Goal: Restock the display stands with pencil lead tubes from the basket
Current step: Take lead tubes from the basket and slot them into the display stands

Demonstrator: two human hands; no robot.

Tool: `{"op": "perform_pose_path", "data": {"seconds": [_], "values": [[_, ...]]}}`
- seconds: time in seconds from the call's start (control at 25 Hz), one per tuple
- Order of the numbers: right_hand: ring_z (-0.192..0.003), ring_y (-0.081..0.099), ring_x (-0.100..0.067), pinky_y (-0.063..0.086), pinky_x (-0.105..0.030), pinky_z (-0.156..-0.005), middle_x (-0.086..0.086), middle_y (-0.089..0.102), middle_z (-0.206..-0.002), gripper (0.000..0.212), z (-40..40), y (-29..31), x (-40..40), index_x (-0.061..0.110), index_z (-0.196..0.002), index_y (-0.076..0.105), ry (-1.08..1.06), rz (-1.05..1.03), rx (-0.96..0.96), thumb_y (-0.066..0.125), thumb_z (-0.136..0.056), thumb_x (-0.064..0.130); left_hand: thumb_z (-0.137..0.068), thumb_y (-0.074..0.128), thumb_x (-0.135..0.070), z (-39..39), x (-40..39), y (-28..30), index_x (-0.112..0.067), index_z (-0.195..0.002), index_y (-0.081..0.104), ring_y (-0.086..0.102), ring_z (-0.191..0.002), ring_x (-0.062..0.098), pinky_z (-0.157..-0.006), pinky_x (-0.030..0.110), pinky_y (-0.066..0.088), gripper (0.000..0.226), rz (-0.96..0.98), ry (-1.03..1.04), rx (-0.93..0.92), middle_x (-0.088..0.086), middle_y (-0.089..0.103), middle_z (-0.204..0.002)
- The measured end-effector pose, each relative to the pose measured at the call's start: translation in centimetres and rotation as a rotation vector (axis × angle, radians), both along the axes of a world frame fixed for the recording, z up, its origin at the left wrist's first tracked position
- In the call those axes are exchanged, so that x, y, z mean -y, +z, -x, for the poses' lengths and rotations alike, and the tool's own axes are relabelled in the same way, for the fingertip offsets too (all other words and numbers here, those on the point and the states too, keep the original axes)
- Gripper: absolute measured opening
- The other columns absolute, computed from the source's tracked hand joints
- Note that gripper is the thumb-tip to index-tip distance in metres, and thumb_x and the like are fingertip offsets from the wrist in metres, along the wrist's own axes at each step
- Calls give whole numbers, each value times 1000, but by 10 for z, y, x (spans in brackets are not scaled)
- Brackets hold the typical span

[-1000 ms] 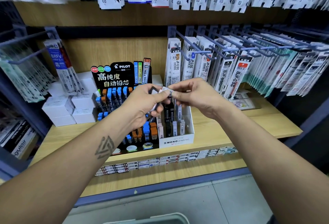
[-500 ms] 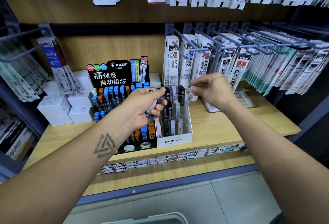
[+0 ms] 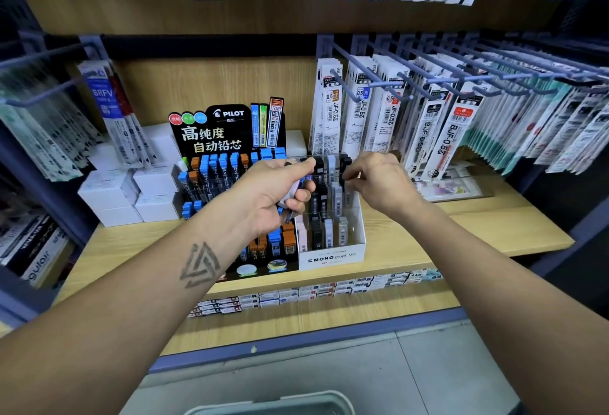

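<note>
Two hands: both over the white stand (image 3: 331, 254).
Basket (image 3: 273, 404): 6 o'clock, nearest me.
Left grip (image 3: 280, 190): curled round spare lead tubes (image 3: 296, 188).
Right grip (image 3: 375, 180): has swung from my left hand to 1 o'clock, pinching one tube (image 3: 346, 169) at the back row.
Meaning: likely about to seat; more remain.

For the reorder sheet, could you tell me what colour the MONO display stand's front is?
White cardboard MONO display stand; black lettering, head view.
</note>
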State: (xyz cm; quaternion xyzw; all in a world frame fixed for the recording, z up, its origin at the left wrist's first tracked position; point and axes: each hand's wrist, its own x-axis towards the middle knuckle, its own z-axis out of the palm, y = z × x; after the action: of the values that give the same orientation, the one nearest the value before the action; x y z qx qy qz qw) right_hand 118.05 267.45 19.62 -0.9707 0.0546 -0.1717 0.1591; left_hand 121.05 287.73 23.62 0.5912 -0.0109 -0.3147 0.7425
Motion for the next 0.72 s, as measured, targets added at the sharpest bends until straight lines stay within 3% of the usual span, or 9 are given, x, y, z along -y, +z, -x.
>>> {"op": "perform_pose_path", "data": {"seconds": [0.4, 0.56, 0.64, 0.72], "values": [[-104, 61, -25, 53, -43, -91, 0, 63, -110, 17, -3, -6, -3, 18, -106, 76, 27, 56, -16, 73, -89, 17, -97, 65, -15, 2, 0, -2, -5, -116, 57, 42, -41, 9, -33, 15, 28, 23, -25, -24, 5, 10, 56, -66], [-97, 62, -21, 51, -32, -88, 1, 65, -103, 15, -3, -3, -2, 17, -103, 76, 3, 32, 22, 73, -89, 15, -99, 63, -18, 3, 0, -4, -3, -112, 57, 41, -40, 9, -32, 15, 28, 21, -44, -28, 4, 10, 55, -64], [-85, 64, -15, 51, -26, -83, 3, 68, -92, 9, 1, 7, -8, 16, -97, 77, -40, -203, 78, 74, -89, 13, -101, 59, -27, 4, 2, -5, -3, -106, 58, 41, -40, 9, -32, 15, 28, 24, -46, -38, -8, 10, 55, -63], [-72, 64, -11, 54, -29, -72, 1, 72, -83, 6, 8, 22, -23, 12, -94, 77, 46, -711, 72, 75, -88, 12, -104, 52, -35, 4, 3, -5, -3, -101, 57, 39, -39, 10, -31, 15, 26, 33, -35, -33, -31, 10, 53, -62]]}}
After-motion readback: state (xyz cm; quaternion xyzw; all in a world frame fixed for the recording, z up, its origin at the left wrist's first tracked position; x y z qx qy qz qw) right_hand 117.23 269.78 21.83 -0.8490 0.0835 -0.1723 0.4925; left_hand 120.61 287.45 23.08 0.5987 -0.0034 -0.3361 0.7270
